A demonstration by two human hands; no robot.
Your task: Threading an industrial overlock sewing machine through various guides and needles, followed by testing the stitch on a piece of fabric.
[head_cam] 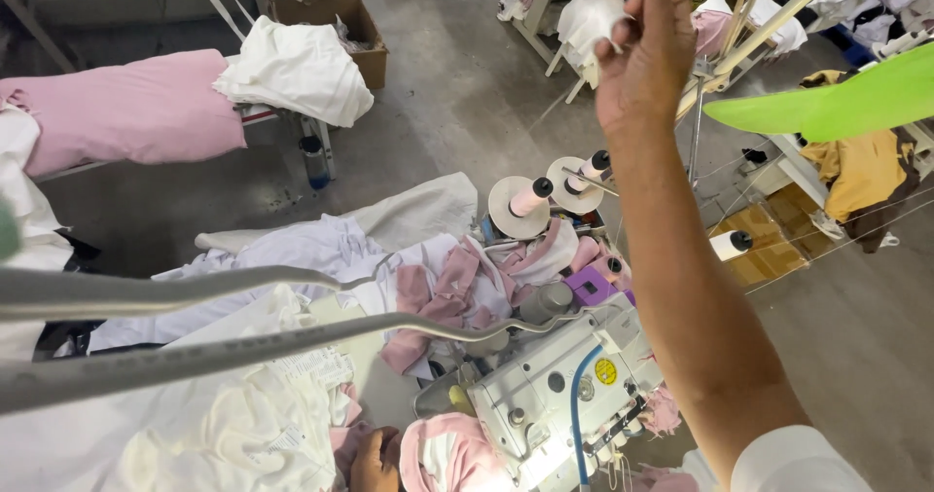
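My right hand (647, 54) is raised high, arm stretched up, with fingertips pinched on a thin thread near the top of the view. My left hand (375, 463) lies low at the bottom edge, on pink-and-white cloth (443, 453) just left of the white sewing machine (545, 395); its fingers are hidden. Two thread cones (530, 200) stand on round discs behind the machine, and a third cone (730, 244) sits to the right.
Bent metal rods (195, 288) cross the left foreground. Pink and white fabric pieces (448, 292) and a white pile (224, 434) cover the table. A pink bundle (126, 108), folded white cloth (297, 69), a cardboard box (341, 15) and a green blade (837, 103) are around.
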